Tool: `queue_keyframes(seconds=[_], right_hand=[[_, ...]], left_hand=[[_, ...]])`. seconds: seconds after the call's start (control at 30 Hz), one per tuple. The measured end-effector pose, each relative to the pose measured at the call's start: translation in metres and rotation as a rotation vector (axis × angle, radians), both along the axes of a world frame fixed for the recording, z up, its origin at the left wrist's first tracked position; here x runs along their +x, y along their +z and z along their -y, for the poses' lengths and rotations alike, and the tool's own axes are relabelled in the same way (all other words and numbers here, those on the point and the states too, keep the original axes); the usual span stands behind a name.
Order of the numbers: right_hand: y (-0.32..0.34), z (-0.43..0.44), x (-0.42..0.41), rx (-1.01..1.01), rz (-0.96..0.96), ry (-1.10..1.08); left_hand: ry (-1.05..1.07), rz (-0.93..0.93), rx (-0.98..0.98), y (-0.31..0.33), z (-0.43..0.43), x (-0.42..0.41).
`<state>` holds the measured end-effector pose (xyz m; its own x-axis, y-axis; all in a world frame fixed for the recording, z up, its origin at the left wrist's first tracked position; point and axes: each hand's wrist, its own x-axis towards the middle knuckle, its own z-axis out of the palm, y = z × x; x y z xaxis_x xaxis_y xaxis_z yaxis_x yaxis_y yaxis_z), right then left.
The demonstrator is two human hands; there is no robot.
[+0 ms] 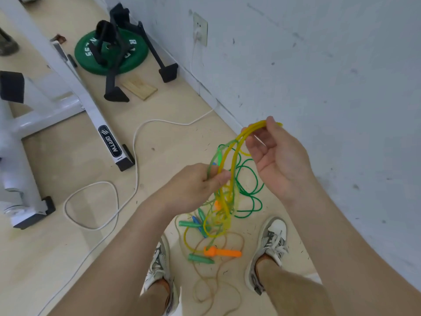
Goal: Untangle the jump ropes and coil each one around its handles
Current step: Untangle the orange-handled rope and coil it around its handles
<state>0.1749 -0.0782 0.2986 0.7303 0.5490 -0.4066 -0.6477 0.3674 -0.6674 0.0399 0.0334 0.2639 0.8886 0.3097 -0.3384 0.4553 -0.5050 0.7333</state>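
Aloft, yellow rope (232, 160) between fingers (271, 126)

Jump ropes (222, 221) lie between the shoes (271, 242) — wall (319, 65) to the right.

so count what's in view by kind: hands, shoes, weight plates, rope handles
hands: 2, both holding ropes
shoes: 2
weight plate: 1
rope handles: at least 5 (green, blue, orange); more may be hidden
total: at least 10
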Motion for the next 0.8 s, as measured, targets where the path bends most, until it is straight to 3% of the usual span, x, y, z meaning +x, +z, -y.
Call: queue_keyframes(seconds=[0.1, 0.3, 0.37, 0.47, 0.53, 0.57, 0.63, 0.67, 0.7, 0.8], right_hand=[[-0.004, 0.002, 0.006, -0.038, -0.019, -0.091], [-0.013, 0.02, 0.029, -0.187, 0.03, -0.443], [-0.014, 0.022, 0.032, -0.229, 0.059, -0.483], [-0.01, 0.021, 0.032, -0.244, 0.085, -0.486], [-0.006, 0.019, 0.029, -0.22, 0.08, -0.422], [-0.003, 0.016, 0.025, -0.199, 0.077, -0.364], [0.0, 0.009, 0.013, -0.157, 0.096, -0.211], [0.001, 0.005, 0.007, -0.145, 0.113, -0.13], [0.002, 0.001, 0.0, -0.127, 0.126, -0.056], [0.007, -0.006, -0.012, -0.057, 0.13, 0.082]], left_hand=[[0.164, 0.167, 0.049, 0.004, -0.003, 0.001], [1.033, 0.629, -0.544, 0.028, -0.042, -0.011], [1.299, 0.664, -0.691, 0.023, -0.058, -0.023], [1.518, 0.673, -0.683, 0.025, -0.063, -0.03], [1.444, 0.584, -0.472, 0.029, -0.063, -0.029], [1.302, 0.44, -0.261, 0.029, -0.062, -0.027], [0.838, 0.067, 0.269, 0.023, -0.05, -0.023], [0.617, 0.005, 0.425, 0.018, -0.04, -0.019], [0.422, 0.009, 0.457, 0.012, -0.028, -0.014], [0.139, 0.038, 0.123, 0.001, 0.008, 0.007]])
